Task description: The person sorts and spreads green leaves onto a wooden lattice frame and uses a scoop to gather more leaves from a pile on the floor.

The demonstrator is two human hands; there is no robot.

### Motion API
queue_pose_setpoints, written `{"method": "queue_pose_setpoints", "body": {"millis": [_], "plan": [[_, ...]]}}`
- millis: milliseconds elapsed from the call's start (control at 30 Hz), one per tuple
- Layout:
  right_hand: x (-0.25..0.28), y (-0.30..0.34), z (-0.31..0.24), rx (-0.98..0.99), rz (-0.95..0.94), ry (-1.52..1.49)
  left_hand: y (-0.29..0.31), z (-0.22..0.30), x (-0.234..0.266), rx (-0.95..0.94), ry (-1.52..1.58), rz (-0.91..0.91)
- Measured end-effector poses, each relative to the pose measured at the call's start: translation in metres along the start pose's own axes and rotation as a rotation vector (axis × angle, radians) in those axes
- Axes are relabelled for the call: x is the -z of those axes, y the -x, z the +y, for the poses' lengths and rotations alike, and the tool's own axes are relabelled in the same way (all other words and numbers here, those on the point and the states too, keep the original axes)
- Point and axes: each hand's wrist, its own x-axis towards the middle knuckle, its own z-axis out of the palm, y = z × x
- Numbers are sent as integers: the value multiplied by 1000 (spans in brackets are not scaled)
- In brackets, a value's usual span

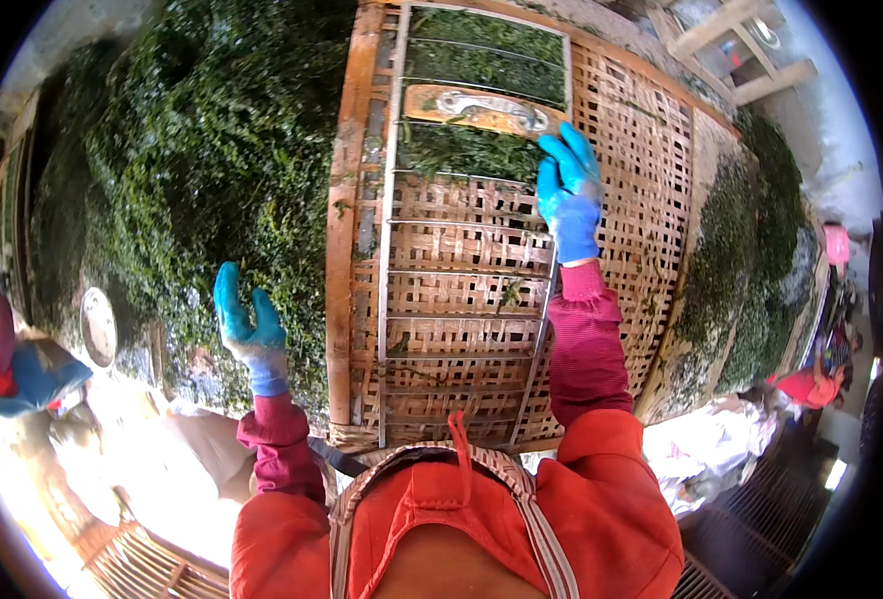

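My left hand [252,324], in a blue rubber-palmed glove, is held over the edge of a large heap of wet-looking dark green leafy strands [232,150]. Its thumb and fingers are apart and it holds nothing. In a matching glove, my right hand [569,190] lies at the right rail of a ladder-like metal frame [389,230], fingers stretched out near the right end of a wooden bar [424,101] with a metal handle. That frame rests on a woven bamboo tray [631,150]. A layer of green strands [476,152] covers its far sections; woven slats show through the nearer ones.
More green strands [731,240] lie on the right. A round pale-rimmed item [98,326] sits at the left, near a person in blue and red [37,374]. Another person in red [811,386] is far right. Wooden framing [731,45] stands at the upper right.
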Motion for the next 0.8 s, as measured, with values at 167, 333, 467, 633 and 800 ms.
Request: {"method": "queue_pose_setpoints", "body": {"millis": [167,333,467,633,800], "plan": [[17,10,0,260,-112,162,-47,71,-65,-451,45,-195],[28,6,-5,564,-522,964,-54,144,-164,-781,-308,-615],[75,-36,-20,339,-1067,765,-55,135,-183,-733,-479,-741],[105,-61,42,263,-527,438,-68,147,-176,-769,-364,-740],[82,-38,54,-69,-989,539,-45,212,-215,-900,-213,-967]]}}
